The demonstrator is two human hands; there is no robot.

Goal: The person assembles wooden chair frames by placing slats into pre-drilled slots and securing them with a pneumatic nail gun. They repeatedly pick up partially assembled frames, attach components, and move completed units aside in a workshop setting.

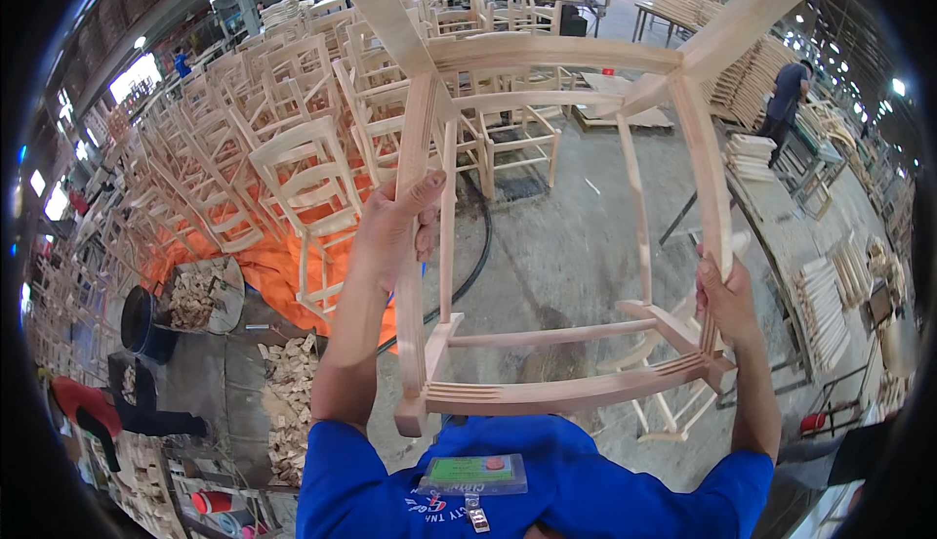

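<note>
An unfinished pale wooden chair frame (571,390) is raised in front of my chest, with the floor visible through its open middle. My left hand (398,219) is closed round its left-hand post, thumb lying along the wood. On the opposite post, lower down, my right hand (726,297) is closed too, its fingers partly hidden behind the wood. A curved rail with grooves near its ends crosses close to my chest. Two thinner bars run lengthwise inside the frame, and its far legs spread beyond the top of the view.
Many bare wooden chairs (310,173) crowd the left, some on an orange sheet (278,264). Wood offcuts (290,397) lie heaped nearer me. A black hose (480,264) crosses the floor. At right stands a workbench (771,256); a person (786,100) works beyond it. Another person in red (88,407) is lower left.
</note>
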